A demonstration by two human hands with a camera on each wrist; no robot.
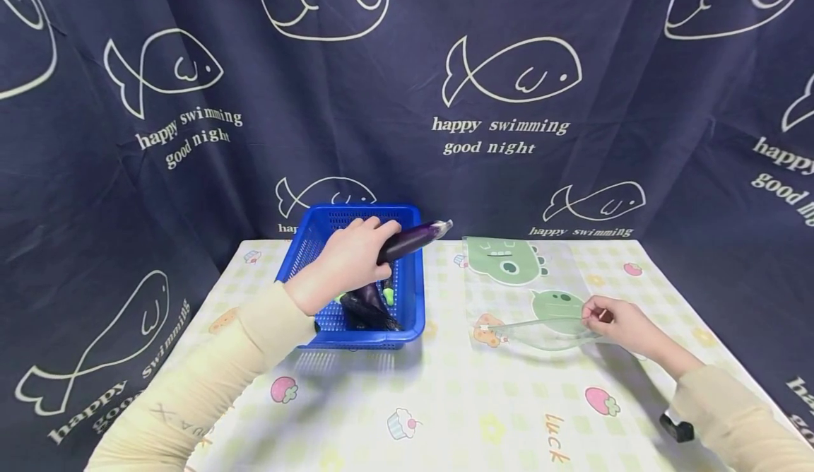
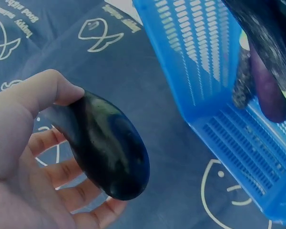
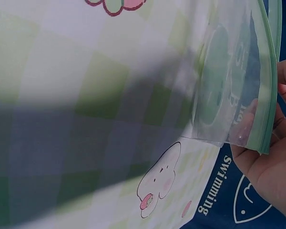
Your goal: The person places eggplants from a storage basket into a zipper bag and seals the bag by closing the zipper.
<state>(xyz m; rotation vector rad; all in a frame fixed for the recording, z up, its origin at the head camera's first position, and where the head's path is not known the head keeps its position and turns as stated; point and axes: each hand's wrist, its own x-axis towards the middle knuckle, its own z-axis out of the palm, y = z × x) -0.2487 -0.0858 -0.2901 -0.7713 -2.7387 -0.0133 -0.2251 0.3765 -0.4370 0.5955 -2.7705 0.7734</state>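
My left hand [image 1: 348, 258] grips a dark purple eggplant [image 1: 413, 241] above the blue basket [image 1: 417, 285]. Its tip, pointing right, is pale and shiny in the head view. The left wrist view shows thumb and fingers round the rounded eggplant [image 2: 115, 150]. More eggplants [image 1: 367, 309] lie in the basket, some with green stem ends. On the right of the table, my right hand [image 1: 620, 323] pinches the edge of a clear zip bag [image 1: 553, 332] with green dinosaur prints. The bag's mouth gapes toward me, and its green zip strip [image 3: 267, 95] shows in the right wrist view.
A pale checked tablecloth [image 1: 445, 387] with printed fruit and cakes covers the table. Dark blue curtains [image 1: 407, 104] with white fish drawings hang behind and at both sides. A small black object [image 1: 677, 428] shows beside the right sleeve.
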